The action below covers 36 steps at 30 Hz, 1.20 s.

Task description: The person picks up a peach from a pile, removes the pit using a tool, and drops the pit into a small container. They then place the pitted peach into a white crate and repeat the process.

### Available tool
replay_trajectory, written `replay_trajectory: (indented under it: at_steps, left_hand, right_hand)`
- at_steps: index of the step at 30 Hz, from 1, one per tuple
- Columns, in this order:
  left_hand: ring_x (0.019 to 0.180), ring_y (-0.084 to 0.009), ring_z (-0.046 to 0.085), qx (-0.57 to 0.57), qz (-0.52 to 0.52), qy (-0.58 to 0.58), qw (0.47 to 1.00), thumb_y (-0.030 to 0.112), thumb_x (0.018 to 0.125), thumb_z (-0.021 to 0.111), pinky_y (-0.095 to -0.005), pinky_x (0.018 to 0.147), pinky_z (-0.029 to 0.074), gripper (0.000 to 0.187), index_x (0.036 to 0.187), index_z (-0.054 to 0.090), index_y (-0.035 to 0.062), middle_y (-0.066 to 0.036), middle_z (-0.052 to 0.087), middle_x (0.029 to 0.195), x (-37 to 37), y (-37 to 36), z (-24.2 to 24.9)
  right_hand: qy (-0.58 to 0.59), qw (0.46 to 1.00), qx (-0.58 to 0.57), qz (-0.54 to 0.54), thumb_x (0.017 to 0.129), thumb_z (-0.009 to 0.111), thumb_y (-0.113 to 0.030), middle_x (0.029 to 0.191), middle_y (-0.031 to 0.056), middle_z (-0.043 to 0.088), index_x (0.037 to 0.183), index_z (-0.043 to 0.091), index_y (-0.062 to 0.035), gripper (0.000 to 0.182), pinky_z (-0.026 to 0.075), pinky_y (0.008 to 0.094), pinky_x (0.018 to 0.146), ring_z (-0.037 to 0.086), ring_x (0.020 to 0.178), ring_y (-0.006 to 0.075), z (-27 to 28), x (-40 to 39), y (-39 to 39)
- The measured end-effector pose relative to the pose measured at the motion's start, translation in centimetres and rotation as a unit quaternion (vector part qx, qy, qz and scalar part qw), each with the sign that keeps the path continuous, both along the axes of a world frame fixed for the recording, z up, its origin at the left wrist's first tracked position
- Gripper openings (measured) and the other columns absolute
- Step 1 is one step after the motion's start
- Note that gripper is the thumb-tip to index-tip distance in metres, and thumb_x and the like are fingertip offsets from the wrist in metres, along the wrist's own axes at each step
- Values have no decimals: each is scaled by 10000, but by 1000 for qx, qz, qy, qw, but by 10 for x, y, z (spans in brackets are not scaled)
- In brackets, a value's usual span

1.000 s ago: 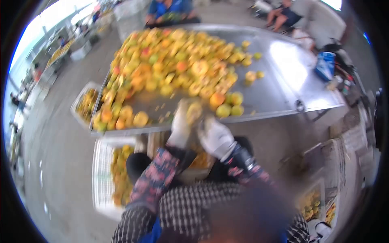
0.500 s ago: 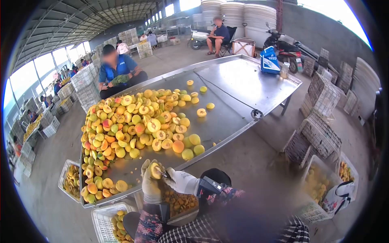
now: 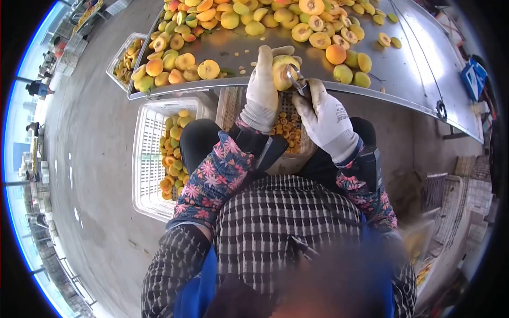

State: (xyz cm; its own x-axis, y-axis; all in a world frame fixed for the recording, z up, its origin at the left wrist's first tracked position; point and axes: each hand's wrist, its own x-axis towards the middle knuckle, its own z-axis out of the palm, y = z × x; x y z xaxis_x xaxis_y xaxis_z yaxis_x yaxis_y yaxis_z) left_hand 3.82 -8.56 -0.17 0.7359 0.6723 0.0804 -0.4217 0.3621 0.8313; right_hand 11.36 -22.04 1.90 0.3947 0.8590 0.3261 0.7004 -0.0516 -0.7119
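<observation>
My left hand (image 3: 261, 87), in a white work glove, holds a yellow peach half (image 3: 279, 75) near the table's front edge, cut face turned to the right. My right hand (image 3: 330, 119), gloved too, grips a pitting tool (image 3: 301, 86) by its dark handle. The tool's curved metal end is against the middle of the cut face. Fingers of the left hand wrap round the back of the fruit. Below both hands sits a crate (image 3: 225, 110) of small brownish pieces, probably pits, partly hidden by my arms.
A steel table (image 3: 222, 45) bears a heap of whole and halved peaches (image 3: 229, 20). On the floor at my left is a white basket (image 3: 146, 159) of peach halves, with another basket (image 3: 113, 69) beyond it. A blue bag (image 3: 473, 79) lies at the table's right end.
The view has tipped down toward my lap, so the far hall and co-worker have left it. Both hands still hold the peach half and the tool, whose metal end now shows more plainly.
</observation>
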Motion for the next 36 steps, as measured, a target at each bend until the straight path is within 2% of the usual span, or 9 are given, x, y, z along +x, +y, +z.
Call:
replay_trajectory:
  at_steps: [3,7,14,22,25,28,31,33,36]
  left_hand:
    - [915,-210,607,-5,14,6,1000,555,996,352,-325,833,506,597,1225,489,21,-135,609,1078,2,-1,1]
    - [919,-203,607,-19,30,23,999,526,1004,350,-320,837,506,563,1193,507,19,-139,617,1052,-2,-4,7]
    - [775,-165,622,-50,74,97,991,481,1009,337,-279,737,515,567,1016,614,-14,-110,649,859,-3,-11,17]
    - [793,-143,612,82,-18,218,972,559,1012,254,-256,718,514,663,1064,595,-8,-89,641,895,-8,4,12]
    - [790,-157,614,34,-46,221,974,577,1007,233,-267,721,510,691,1055,596,-9,-90,637,891,-7,9,7]
    - [777,-181,618,7,68,61,996,556,1012,259,-294,722,515,660,1044,598,-10,-103,634,879,3,-1,-3]
    - [767,-201,623,36,173,22,984,519,1019,296,-318,716,519,610,1017,595,-12,-123,631,872,10,-14,-13]
    - [757,-205,625,11,144,79,986,503,1020,321,-322,703,522,585,993,592,-16,-124,633,851,3,-13,-8]
    - [714,-219,627,-3,76,143,987,478,1021,340,-321,678,523,574,902,599,-20,-120,635,787,-4,-7,0]
  right_hand:
    - [-21,999,23,-7,925,577,-205,733,232,615,1075,473,-16,263,458,511,591,603,697,448,-1,-1,6]
    - [-67,997,28,-23,925,570,-205,723,208,624,1078,480,-10,264,477,477,561,613,652,410,-4,-7,12]
    - [-140,987,-84,-15,889,575,-151,818,231,617,1157,429,-17,334,484,491,622,605,742,433,-15,-5,4]
    - [-74,988,-135,33,870,593,-149,806,259,625,1156,417,22,377,478,500,645,619,765,438,-17,6,-1]
    - [0,993,-105,51,880,595,-159,781,256,623,1136,422,24,359,465,496,632,622,749,435,-26,9,0]
    - [-2,993,-87,78,874,572,-86,910,214,626,1145,449,23,317,479,421,697,625,850,372,-37,7,2]
    - [0,983,-148,107,885,538,-32,1031,173,616,1122,474,14,250,471,379,751,609,948,303,-41,6,8]
    - [162,975,-130,76,908,533,-54,1011,207,618,1109,470,11,220,449,428,717,606,920,351,-42,-1,10]
    - [82,978,-167,94,908,556,-94,936,249,604,1096,459,16,238,445,459,695,587,875,421,-20,6,2]
